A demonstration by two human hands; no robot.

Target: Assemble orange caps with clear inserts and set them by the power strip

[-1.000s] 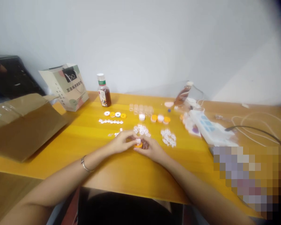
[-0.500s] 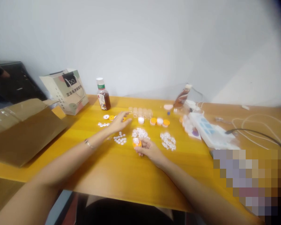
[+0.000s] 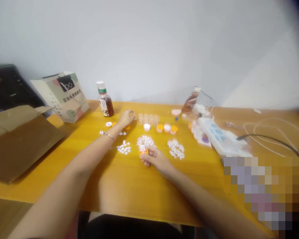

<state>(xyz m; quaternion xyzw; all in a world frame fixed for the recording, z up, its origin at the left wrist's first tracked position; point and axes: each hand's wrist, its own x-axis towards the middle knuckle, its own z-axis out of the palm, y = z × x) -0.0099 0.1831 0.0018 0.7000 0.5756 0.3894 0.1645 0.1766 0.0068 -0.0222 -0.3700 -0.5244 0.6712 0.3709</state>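
Observation:
My left hand (image 3: 127, 118) reaches to the back of the table, fingers closed around the left end of a row of small clear plastic cups (image 3: 148, 119). The end cup is mostly covered by the fingertips. My right hand (image 3: 157, 160) is closed on an orange cap (image 3: 142, 152) with a white part on top, held low near the front of a pile of white rings (image 3: 146, 140). Beneath my left forearm, orange and white caps (image 3: 109, 124) are partly hidden. A white cap (image 3: 147, 127) lies before the cups, beside several orange and white lidded pieces (image 3: 166, 128).
Small white discs (image 3: 124, 147) and more white pieces (image 3: 176, 149) lie in piles. A dark drink bottle (image 3: 106, 103) stands at the back left, near a paper bag (image 3: 69, 99) and a cardboard box (image 3: 22, 142). Another bottle (image 3: 190, 101), a power strip (image 3: 216, 132) and cables are right.
My left hand has moved from open above the caps to the cup row, its fingers closing at the left end. My right hand still holds the orange cap. The view has shifted slightly.

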